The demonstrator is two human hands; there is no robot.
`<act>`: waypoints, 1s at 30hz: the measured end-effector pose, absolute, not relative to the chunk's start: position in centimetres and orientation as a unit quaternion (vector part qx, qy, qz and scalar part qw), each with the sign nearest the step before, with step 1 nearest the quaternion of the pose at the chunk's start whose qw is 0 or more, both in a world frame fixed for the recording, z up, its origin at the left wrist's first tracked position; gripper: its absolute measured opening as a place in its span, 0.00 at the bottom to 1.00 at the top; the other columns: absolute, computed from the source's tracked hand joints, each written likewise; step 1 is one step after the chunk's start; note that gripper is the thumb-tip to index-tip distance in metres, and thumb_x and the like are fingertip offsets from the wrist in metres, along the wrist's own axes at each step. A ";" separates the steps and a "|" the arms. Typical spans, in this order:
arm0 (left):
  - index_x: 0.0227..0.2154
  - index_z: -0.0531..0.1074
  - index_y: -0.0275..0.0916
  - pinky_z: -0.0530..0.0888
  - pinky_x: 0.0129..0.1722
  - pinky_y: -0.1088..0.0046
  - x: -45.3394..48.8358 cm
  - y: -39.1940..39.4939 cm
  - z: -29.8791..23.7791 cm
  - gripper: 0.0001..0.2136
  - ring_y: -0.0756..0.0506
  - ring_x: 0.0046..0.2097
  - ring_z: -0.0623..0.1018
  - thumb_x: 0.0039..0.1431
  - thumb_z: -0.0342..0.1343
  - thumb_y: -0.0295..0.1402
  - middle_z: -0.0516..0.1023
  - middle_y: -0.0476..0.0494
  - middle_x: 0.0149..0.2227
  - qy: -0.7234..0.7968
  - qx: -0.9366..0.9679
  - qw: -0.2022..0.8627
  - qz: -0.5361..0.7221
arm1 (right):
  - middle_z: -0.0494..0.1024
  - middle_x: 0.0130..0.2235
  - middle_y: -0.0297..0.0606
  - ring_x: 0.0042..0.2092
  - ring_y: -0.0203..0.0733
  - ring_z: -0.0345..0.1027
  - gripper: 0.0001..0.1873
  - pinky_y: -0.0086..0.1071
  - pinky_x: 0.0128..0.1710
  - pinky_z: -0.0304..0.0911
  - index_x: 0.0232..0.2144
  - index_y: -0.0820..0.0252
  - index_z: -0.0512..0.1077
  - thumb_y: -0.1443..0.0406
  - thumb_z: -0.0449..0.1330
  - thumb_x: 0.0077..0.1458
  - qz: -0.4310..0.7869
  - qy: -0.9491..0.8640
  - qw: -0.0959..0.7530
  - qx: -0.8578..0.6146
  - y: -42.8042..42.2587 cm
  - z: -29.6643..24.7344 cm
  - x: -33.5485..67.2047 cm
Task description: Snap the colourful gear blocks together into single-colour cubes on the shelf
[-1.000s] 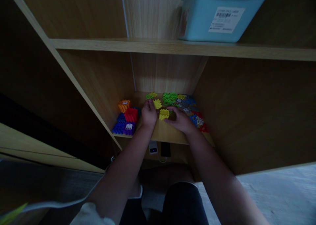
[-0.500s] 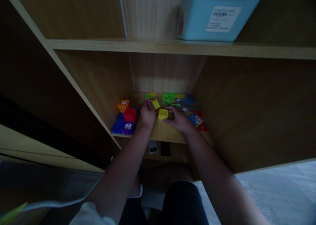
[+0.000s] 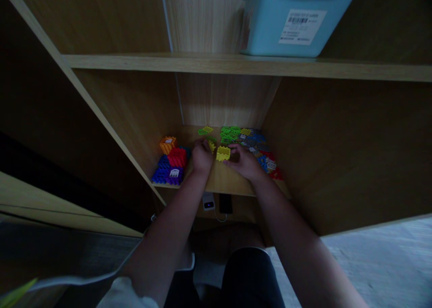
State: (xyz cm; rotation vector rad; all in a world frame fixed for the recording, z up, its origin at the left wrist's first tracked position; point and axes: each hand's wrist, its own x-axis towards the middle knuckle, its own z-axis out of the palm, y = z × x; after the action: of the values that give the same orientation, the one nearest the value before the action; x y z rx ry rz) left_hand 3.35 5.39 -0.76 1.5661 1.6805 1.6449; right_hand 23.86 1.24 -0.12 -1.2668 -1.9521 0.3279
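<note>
My left hand [image 3: 202, 156] is closed on a yellow interlocking tile [image 3: 211, 146], which its fingers partly cover. Just to the right, a box-shaped yellow block [image 3: 223, 154] made of such tiles is gripped at its right side between the thumb and fingers of my right hand [image 3: 242, 160]. The block's top looks open. A small gap separates the loose tile from the block. On the shelf's left lie built blocks: an orange one [image 3: 168, 144], a red one [image 3: 177, 157] and a purple one [image 3: 174, 174] with a white window piece.
Green tiles [image 3: 230, 134], grey-blue tiles [image 3: 254, 141] and red tiles [image 3: 277, 173] lie along the right. Green and yellow tiles [image 3: 205, 130] rest at the back. A blue bin [image 3: 283, 33] stands on the upper shelf [image 3: 189, 62]. A white power bank [image 3: 209, 201] and dark phone [image 3: 226, 203] lie below.
The yellow tile in my left hand has turned and dropped slightly, showing less of its face. The yellow block has tilted a little, so its hollow inside shows more.
</note>
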 end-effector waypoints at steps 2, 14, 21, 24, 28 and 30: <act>0.47 0.76 0.37 0.76 0.44 0.64 3.5 5.1 -0.7 0.08 0.36 0.44 0.85 0.73 0.54 0.32 0.85 0.30 0.44 0.594 0.559 0.143 0.560 | 0.85 0.48 0.40 0.55 0.57 0.78 0.33 0.52 0.58 0.71 0.60 0.49 0.71 0.57 0.76 0.56 0.131 -0.764 0.385 -0.502 1.3 -0.2 23.9; 0.46 0.77 0.33 0.73 0.59 0.54 4.1 4.0 -0.2 0.08 0.32 0.55 0.80 0.68 0.58 0.30 0.83 0.25 0.48 0.630 0.617 0.069 0.466 | 0.85 0.47 0.41 0.55 0.57 0.78 0.31 0.52 0.57 0.71 0.58 0.51 0.72 0.57 0.75 0.55 0.123 -0.755 0.402 -0.503 1.3 -0.1 24.0; 0.44 0.78 0.38 0.72 0.62 0.56 3.9 3.9 0.6 0.15 0.36 0.55 0.80 0.77 0.46 0.34 0.82 0.31 0.49 0.517 0.650 0.084 0.551 | 0.85 0.46 0.42 0.53 0.57 0.78 0.29 0.51 0.56 0.72 0.56 0.52 0.72 0.55 0.74 0.57 0.112 -0.751 0.411 -0.504 1.4 -0.1 24.0; 0.45 0.78 0.41 0.74 0.60 0.59 4.0 3.6 0.9 0.17 0.38 0.54 0.81 0.79 0.43 0.39 0.83 0.33 0.49 0.487 0.656 0.132 0.561 | 0.85 0.47 0.42 0.53 0.57 0.79 0.29 0.51 0.56 0.72 0.56 0.51 0.73 0.54 0.74 0.57 0.111 -0.746 0.415 -0.508 1.4 0.0 24.0; 0.45 0.78 0.42 0.76 0.56 0.61 4.1 3.4 0.9 0.17 0.38 0.51 0.83 0.80 0.43 0.40 0.85 0.35 0.48 0.493 0.643 0.169 0.561 | 0.85 0.47 0.42 0.52 0.56 0.80 0.29 0.52 0.57 0.71 0.57 0.51 0.72 0.52 0.74 0.56 0.114 -0.729 0.435 -0.516 1.6 -0.2 24.1; 0.45 0.77 0.41 0.76 0.55 0.61 4.1 3.3 0.9 0.16 0.39 0.49 0.83 0.79 0.45 0.39 0.85 0.36 0.47 0.490 0.647 0.175 0.557 | 0.85 0.46 0.42 0.51 0.55 0.80 0.29 0.51 0.56 0.72 0.56 0.51 0.72 0.51 0.73 0.57 0.119 -0.722 0.443 -0.518 1.7 -0.3 24.1</act>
State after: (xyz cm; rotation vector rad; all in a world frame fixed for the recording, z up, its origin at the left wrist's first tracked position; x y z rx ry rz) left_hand 4.14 3.27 0.95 1.8328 1.3892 1.5787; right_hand 24.11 1.71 -0.30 -1.2843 -1.7908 0.2964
